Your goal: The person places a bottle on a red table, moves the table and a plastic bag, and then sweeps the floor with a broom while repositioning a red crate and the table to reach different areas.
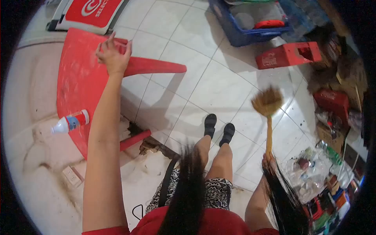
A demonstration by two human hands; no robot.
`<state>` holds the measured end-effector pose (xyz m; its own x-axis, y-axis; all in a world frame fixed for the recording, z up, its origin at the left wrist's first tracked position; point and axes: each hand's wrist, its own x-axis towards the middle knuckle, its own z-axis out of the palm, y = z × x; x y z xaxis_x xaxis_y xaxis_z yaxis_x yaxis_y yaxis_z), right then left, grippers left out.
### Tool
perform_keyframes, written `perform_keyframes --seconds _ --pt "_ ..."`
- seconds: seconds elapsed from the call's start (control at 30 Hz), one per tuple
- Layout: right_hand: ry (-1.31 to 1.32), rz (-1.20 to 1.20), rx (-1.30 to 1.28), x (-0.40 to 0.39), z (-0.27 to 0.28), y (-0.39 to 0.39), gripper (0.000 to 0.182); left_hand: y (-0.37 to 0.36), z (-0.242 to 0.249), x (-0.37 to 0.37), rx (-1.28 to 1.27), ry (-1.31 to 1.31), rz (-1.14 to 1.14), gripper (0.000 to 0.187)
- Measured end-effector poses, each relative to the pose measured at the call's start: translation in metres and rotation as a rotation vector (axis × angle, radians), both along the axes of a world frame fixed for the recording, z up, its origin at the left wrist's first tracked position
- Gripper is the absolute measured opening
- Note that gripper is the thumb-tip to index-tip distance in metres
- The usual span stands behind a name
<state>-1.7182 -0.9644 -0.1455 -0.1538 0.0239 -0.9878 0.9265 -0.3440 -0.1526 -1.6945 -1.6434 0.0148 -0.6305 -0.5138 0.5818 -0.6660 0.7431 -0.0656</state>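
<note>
My left hand is raised above the far end of a red plastic table, its fingers apart and curved, with nothing held. At the right, my right hand is wrapped round the yellow handle of a small brush; its brown bristles point forward, over the tiled floor. Dark hair hangs over part of that hand and forearm. A white bottle with a red and blue label lies on its side at the table's near left edge.
Forward right are a blue bin and a red crate. Plastic bags, boxes and clutter line the right side. A red and white cooler stands beyond the table. My feet rest on white floor tiles.
</note>
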Motion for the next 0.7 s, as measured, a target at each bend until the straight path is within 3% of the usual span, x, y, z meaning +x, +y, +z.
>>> perform_keyframes --seconds 0.03,0.1,0.13,0.17,0.23,0.33,0.37,0.4,0.43,0.47,0.5,0.53,0.57,0.6,0.67,0.7 --pt "0.016 -0.028 0.007 0.002 0.001 0.01 0.02 0.0 0.002 0.001 0.005 -0.03 0.0 0.054" --pt "0.179 -0.212 0.284 0.01 -0.004 0.032 0.018 0.003 0.005 -0.002 0.003 -0.05 -0.025 0.053" --pt "0.3 0.043 0.463 0.014 -0.018 0.05 0.016 0.006 0.006 -0.005 -0.004 -0.042 -0.052 0.053" --pt "0.306 -0.011 0.479 0.019 -0.007 0.046 0.016 0.004 0.006 -0.006 -0.017 -0.075 -0.071 0.053" --pt "0.401 -0.128 0.452 0.016 0.049 -0.007 0.015 0.005 0.005 -0.006 -0.046 -0.125 -0.127 0.052" --pt "0.361 0.002 0.393 0.04 0.096 -0.046 0.046 0.039 -0.002 -0.012 -0.074 -0.113 -0.207 0.049" --pt "0.295 0.101 0.323 0.05 0.104 -0.052 0.046 0.049 -0.013 -0.015 0.029 -0.066 -0.21 0.047" --pt "0.272 0.156 0.178 0.055 0.11 -0.058 0.046 0.077 -0.015 -0.02 -0.022 -0.052 -0.225 0.049" --pt "0.156 0.114 0.017 0.057 0.114 -0.068 0.042 0.096 -0.027 -0.02 0.023 -0.074 -0.285 0.05" --pt "0.257 0.205 -0.142 0.079 0.091 -0.069 0.039 0.114 -0.048 -0.016 0.064 -0.095 -0.341 0.052" --pt "0.233 0.288 -0.132 0.075 0.094 -0.087 0.038 0.142 -0.073 -0.009 0.203 -0.201 -0.266 0.055" --pt "0.21 0.373 -0.125 0.066 0.095 -0.113 0.037 0.16 -0.095 -0.002 0.351 -0.209 -0.593 0.06" --pt "0.208 0.42 -0.188 0.057 0.092 -0.133 0.037 0.212 -0.081 -0.004 0.683 -0.249 -0.636 0.062" --pt "0.205 0.472 -0.253 0.048 0.088 -0.145 0.038 0.241 -0.088 0.0 0.814 -0.536 -0.609 0.06" --pt "0.474 0.594 -0.152 0.063 -0.007 -0.166 0.035 0.291 -0.101 0.003 0.762 -0.778 -0.76 0.054" --pt "0.485 0.787 -0.043 0.044 -0.011 -0.162 0.035 0.311 -0.104 0.001 0.752 -0.79 -0.765 0.054"
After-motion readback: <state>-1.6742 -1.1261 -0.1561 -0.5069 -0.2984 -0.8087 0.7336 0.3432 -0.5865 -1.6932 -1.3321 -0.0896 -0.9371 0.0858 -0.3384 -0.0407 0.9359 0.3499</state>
